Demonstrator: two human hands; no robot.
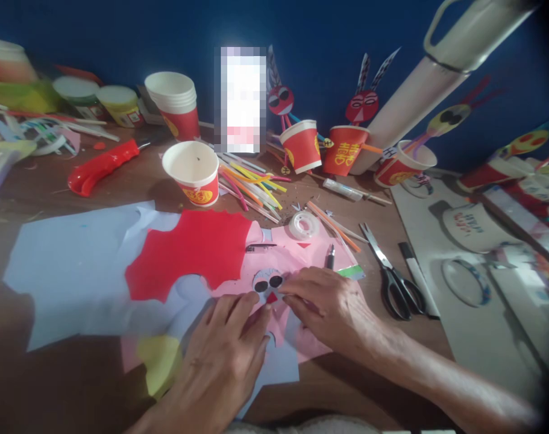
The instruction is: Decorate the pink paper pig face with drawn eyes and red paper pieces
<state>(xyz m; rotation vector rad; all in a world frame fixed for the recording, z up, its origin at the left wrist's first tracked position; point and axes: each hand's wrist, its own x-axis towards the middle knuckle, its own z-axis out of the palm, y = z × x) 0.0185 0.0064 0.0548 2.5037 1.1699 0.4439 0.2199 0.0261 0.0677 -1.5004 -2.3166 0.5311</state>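
Note:
A small light-blue paper face [269,277] with two black eyes and a red triangle [272,297] lies on pink paper [229,263]. My right hand [326,301] is closed, thumb and forefinger pinched at the face's right edge. My left hand [229,346] rests palm down on the paper just below left, its fingers stretched out with the tips near the face's lower edge. Red paper [197,253] with a cut-out outline lies beyond it. A pen [331,257] and a clear tape roll [304,224] are on the pink sheet.
Black-handled scissors [394,280] and a black marker [416,280] lie at right. Paper cups [190,175] and colored straws [256,184] stand and lie behind. A red-handled cutter [103,166] is at left. Cup figures [345,147] and a white tumbler [410,102] stand at the back.

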